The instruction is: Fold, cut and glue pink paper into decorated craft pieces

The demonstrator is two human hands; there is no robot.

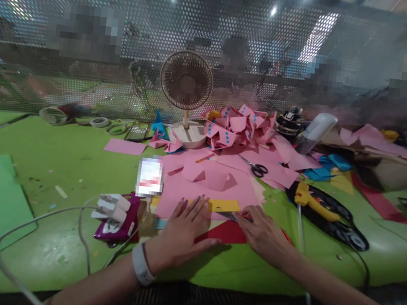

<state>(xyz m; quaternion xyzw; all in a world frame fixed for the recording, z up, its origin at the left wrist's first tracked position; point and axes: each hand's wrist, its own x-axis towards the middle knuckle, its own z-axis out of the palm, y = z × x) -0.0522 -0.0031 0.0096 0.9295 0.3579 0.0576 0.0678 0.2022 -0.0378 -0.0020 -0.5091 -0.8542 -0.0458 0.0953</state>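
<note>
Yellow paper strip (223, 205) lies in front of us on pink paper (172, 194), with red paper (230, 232) on its near side. Our left hand (187, 226) is palm down, fingers extended and slightly apart, fingertips at the strip's left end; it grips nothing. Our right hand (263, 233) is curled around a dark pointed blade (226, 215) at the strip's near edge; its handle is mostly hidden, so we cannot tell the tool type.

Technique, our judgement: press the strip flat with even pressure, keep the left thumb and fingertips off the blade's line, and steady the right wrist low.

Containers: a translucent bottle (317, 133) leans beyond the pink sheets; contents cannot be told. Pink folded pieces (241, 127) are heaped loose beside the fan (187, 82) on the green surface (76, 159).
</note>
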